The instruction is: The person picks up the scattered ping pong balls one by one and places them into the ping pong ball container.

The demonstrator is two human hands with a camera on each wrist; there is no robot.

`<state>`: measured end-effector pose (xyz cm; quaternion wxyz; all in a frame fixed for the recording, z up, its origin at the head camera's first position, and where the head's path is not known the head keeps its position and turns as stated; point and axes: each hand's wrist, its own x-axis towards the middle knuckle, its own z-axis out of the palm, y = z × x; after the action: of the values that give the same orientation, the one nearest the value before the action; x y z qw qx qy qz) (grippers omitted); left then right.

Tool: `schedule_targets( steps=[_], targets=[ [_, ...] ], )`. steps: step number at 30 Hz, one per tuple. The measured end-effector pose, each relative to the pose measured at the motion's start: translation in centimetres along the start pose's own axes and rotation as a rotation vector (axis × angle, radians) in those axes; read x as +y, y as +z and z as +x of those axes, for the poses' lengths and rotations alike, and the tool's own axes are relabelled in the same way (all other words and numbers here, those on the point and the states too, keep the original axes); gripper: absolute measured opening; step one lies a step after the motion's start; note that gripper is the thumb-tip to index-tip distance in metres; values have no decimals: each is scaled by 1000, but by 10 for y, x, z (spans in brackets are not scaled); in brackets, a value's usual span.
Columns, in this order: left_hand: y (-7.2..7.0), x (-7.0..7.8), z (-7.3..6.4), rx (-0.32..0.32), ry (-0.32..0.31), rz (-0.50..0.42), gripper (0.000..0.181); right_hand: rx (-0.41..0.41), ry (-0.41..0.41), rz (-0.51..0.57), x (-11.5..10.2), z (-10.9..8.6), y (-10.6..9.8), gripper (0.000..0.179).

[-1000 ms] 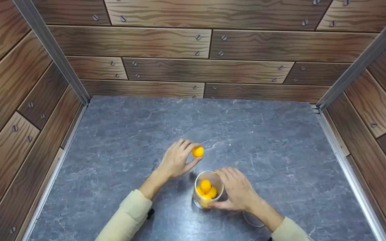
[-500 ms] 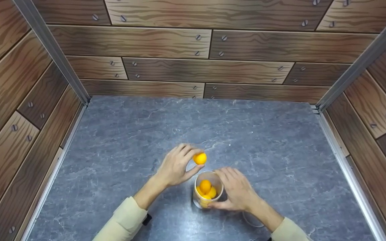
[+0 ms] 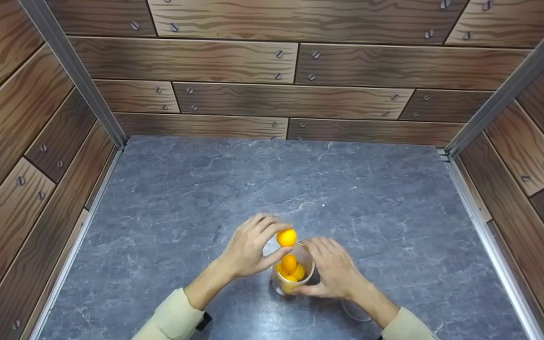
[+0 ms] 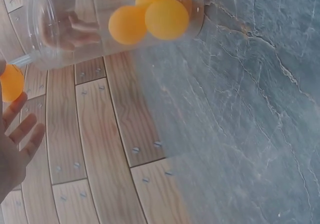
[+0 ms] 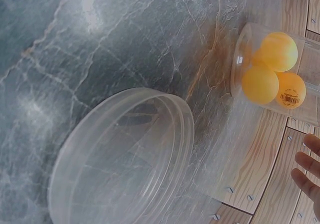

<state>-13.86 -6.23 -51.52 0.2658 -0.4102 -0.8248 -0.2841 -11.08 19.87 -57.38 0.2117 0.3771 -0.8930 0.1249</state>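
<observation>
Above the jar rim, left hand pinches a ball.

We see an orange ball pinched in our left hand just above the mouth of a clear plastic jar. The jar stands upright on the grey surface, with three orange balls inside, gripped by our right hand.

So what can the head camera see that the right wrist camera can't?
Only the head view shows the left hand pinching an orange ball above the jar's mouth, and the right hand gripping the jar. Only the right wrist view shows the clear lid lying on the grey table close up, and print on one ball. Both show the jar with orange balls inside.
</observation>
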Motion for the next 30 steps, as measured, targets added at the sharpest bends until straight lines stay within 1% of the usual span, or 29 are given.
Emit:
schedule_targets(
  steps=[5,9,15,19,23,26,30],
  targets=[
    [-3,4,-4,0,15,-5,36,20,-9,-5,0,0,1,98],
    [-3,8,-8,-26,29,-18,37,22,-7,-5,0,0,1,98],
    [4,13,-14,-64,38,-19,36,15,-8,-12,0,0,2,97],
    [10,15,-18,-88,33,-28,40,10,-9,-22,-1,-1,1,97],
    [14,15,-21,-108,42,-26,43,4,-6,-25,-1,-1,1,98],
    [15,15,-22,-120,48,-17,45,12,-5,-24,0,-1,2,97],
    [17,14,-24,-135,30,-36,46,32,-3,-13,0,-1,3,96]
  ],
)
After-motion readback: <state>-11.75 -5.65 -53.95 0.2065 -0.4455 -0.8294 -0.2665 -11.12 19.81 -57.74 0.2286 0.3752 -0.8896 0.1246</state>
